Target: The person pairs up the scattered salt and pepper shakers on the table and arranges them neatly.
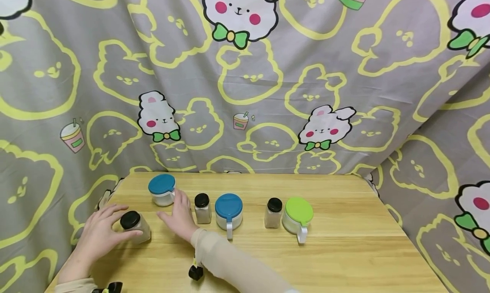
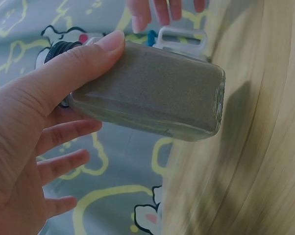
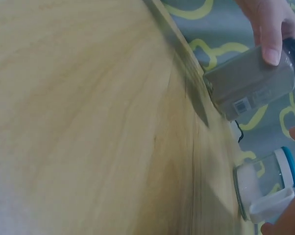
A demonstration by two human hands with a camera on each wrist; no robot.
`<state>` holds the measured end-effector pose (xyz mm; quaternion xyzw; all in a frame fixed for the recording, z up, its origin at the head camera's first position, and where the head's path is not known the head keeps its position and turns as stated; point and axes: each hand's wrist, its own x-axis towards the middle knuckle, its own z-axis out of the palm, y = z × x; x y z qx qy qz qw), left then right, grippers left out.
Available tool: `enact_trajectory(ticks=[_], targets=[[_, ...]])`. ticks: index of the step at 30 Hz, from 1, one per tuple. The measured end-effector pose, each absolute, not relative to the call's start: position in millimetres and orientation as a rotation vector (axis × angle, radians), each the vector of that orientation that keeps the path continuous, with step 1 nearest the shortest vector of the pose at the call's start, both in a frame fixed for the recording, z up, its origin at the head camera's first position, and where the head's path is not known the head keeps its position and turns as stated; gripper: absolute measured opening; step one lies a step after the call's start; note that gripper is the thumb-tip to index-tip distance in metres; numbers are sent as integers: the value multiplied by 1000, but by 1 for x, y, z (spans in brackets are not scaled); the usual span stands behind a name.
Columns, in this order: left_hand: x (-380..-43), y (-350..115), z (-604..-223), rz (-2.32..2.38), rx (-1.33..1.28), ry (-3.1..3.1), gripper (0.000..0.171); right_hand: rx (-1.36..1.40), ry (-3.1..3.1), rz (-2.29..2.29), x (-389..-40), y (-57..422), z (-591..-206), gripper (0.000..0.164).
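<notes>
My left hand [image 1: 100,233] pinches a square glass spice jar [image 2: 152,90] near its black lid, thumb on one side and fingers on the other. Grey-brown powder fills this jar, and it is held tilted over the left side of the table, with its base raised in the right wrist view. My right hand [image 1: 179,214] is beside a clear seasoning pot [image 1: 162,197] with a blue lid at the back left. Its fingers are extended near the pot's white handle [image 3: 271,204], holding nothing. White contents show inside that pot.
On the wooden table [image 1: 329,259], a second spice jar [image 1: 203,212], another blue-lidded pot [image 1: 229,218], a third spice jar [image 1: 273,216] and a green-lidded pot [image 1: 297,220] stand in a row rightward. A patterned curtain [image 1: 260,114] hangs behind the table.
</notes>
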<state>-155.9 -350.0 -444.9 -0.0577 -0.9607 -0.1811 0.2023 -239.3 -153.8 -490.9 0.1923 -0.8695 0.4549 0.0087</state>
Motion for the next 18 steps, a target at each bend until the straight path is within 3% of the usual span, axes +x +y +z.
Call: enact_trajectory(ticks=[18], targets=[[-153, -352, -443, -497, -161, -2659, 80, 398, -2701, 1406, -262, -179, -491, 83]])
